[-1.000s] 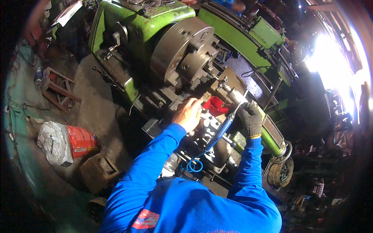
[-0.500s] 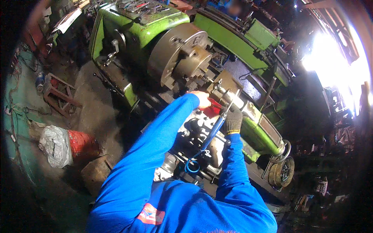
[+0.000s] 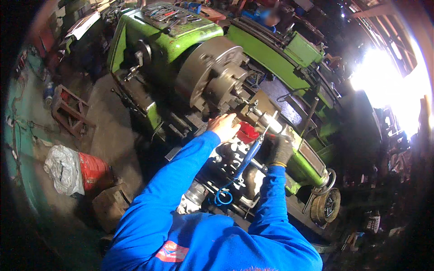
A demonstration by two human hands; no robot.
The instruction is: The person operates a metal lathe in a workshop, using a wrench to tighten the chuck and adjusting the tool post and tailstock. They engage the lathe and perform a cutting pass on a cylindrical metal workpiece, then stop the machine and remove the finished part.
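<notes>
My bare left hand [image 3: 223, 128] is at the front of a green lathe, below its chuck [image 3: 210, 74]. Its fingers are apart and reach over a dark part of the carriage. Beside it lies a red cloth-like piece [image 3: 247, 132]. My right hand [image 3: 281, 150], in a dark knitted glove, is by the tailstock [image 3: 296, 140]; shadow hides its fingers. Between the hands a blue tube-shaped tool [image 3: 249, 154] with a thin metal rod slants upward, a coiled blue hose [image 3: 223, 197] below it. A slim bright piece [image 3: 244, 100] sits between chuck and tailstock.
Hand tools [image 3: 169, 14] lie on the headstock top. Another green machine [image 3: 275, 45] stands behind, with a person [image 3: 270, 19] beyond it. On the left floor are a red metal frame [image 3: 70, 110], a red-and-white sack [image 3: 81, 169] and a box [image 3: 110, 201]. A handwheel [image 3: 332, 180] juts out on the right.
My left hand has moved left and nearer, away from the red piece, and its fingers have spread. My gloved right hand has shifted right and slightly nearer, away from the blue tool.
</notes>
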